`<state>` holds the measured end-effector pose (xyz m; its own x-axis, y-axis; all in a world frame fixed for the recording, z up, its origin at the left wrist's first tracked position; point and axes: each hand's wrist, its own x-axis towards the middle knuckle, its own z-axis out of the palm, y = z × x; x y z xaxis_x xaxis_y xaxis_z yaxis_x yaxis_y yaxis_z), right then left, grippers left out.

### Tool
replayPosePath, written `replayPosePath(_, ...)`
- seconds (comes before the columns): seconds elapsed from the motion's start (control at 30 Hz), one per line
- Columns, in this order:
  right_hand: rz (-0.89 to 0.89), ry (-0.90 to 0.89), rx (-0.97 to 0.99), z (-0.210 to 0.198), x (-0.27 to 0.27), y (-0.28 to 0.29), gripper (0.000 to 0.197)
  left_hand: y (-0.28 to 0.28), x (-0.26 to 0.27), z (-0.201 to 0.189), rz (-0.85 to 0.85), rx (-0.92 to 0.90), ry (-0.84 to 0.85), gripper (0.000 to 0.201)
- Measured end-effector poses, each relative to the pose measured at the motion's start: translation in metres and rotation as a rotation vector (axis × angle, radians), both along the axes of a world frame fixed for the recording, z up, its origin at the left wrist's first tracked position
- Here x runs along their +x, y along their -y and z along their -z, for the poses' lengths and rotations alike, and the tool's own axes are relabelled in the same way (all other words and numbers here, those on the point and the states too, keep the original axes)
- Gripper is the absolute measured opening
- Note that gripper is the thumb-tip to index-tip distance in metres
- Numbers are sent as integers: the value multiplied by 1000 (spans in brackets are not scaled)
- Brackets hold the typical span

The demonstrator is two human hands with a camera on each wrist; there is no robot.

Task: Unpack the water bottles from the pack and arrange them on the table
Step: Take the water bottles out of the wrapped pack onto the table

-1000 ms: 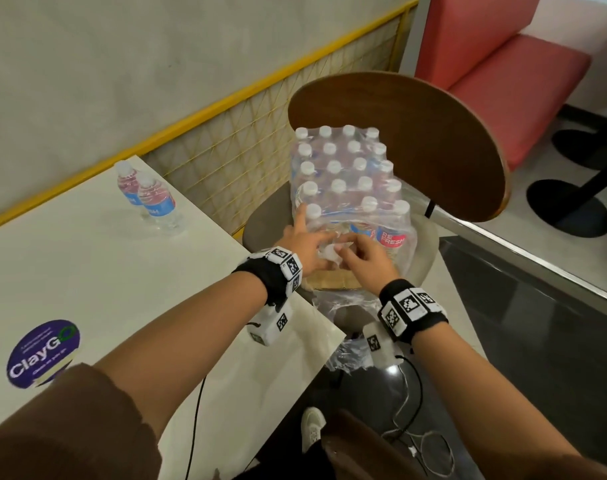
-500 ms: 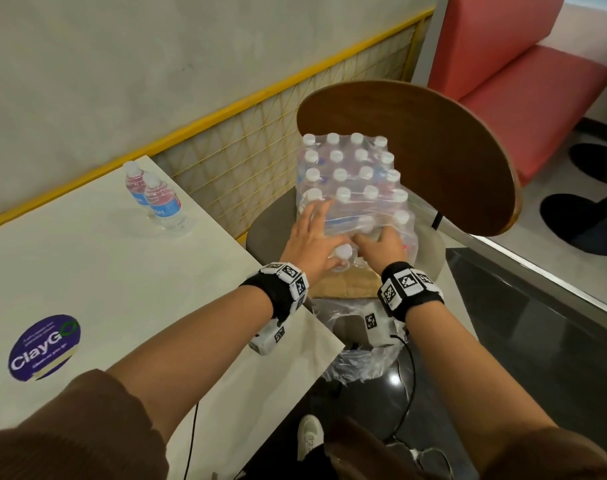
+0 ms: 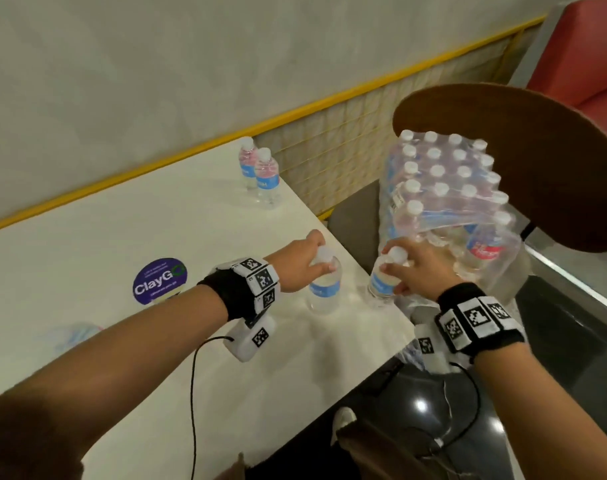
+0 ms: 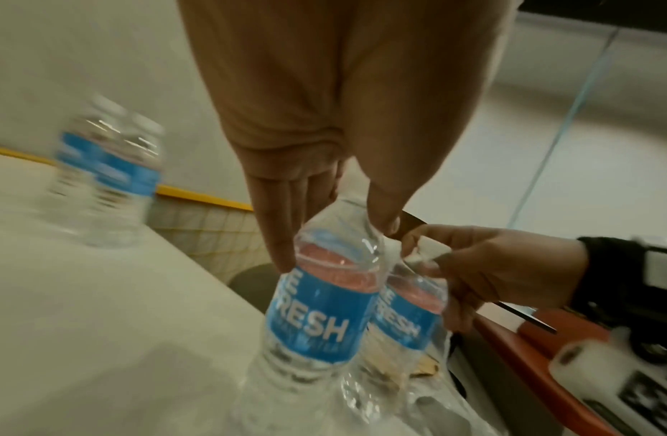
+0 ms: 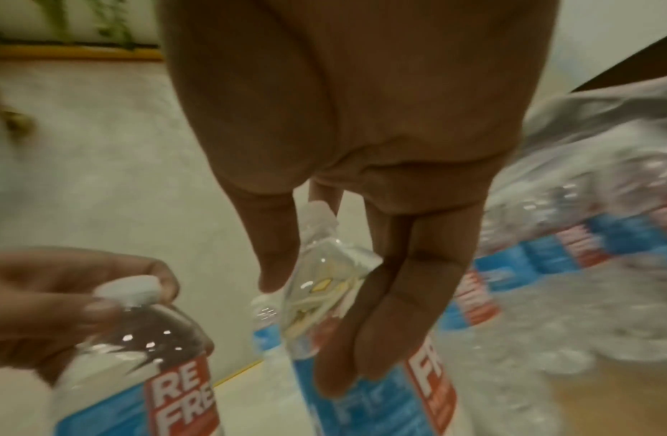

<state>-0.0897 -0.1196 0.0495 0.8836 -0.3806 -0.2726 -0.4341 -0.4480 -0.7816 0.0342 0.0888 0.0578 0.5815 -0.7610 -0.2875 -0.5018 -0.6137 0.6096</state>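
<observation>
My left hand grips the neck of a clear water bottle with a blue label, upright over the white table near its right edge. My right hand holds a second bottle by its top, right at the table's edge. In the left wrist view both bottles are side by side. The torn shrink-wrapped pack with several capped bottles sits on the chair. Two bottles stand at the table's far edge.
A round purple ClayGo sticker lies on the table left of my left wrist. A yellow wire fence runs behind the table and chair. Loose plastic wrap hangs below the pack. A red bench stands at the back right.
Both hands were at the front of the pack on the chair. Each has pulled out one bottle and moved left with it to the table's right edge.
</observation>
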Motion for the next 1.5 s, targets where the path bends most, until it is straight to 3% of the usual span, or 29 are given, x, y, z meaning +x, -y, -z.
replayPosePath(0.23, -405, -101, -1, -10, 23, -147, 19, -129, 34, -13, -136, 265, 58, 44)
replayPosePath(0.4, -595, -153, 19, 3, 28, -236, 24, -187, 40, -13, -128, 404, 89, 40)
replayPosePath(0.63, -687, -182, 58, 10, 29, -319, 31, -224, 46, -19, 23, 606, 55, 45)
replayPosePath(0.9, -697, -81, 96, 7, 36, -371, 44, -230, 41, -20, 68, 606, 56, 46)
replayPosePath(1.03, -710, -47, 15, 12, 32, -363, 59, -226, 41, -20, 76, 639, 38, 40)
replayPosePath(1.17, -655, -137, -24, 15, 24, -315, 61, -194, 41, -31, 98, 613, 213, 43)
replayPosePath(1.33, -447, -278, 10, 18, 13, -216, 44, -101, 32, -35, 162, 410, 246, 40)
replayPosePath(1.5, -142, -307, 137, 19, -4, -107, 36, 19, 5, -13, 284, 224, 210, 38)
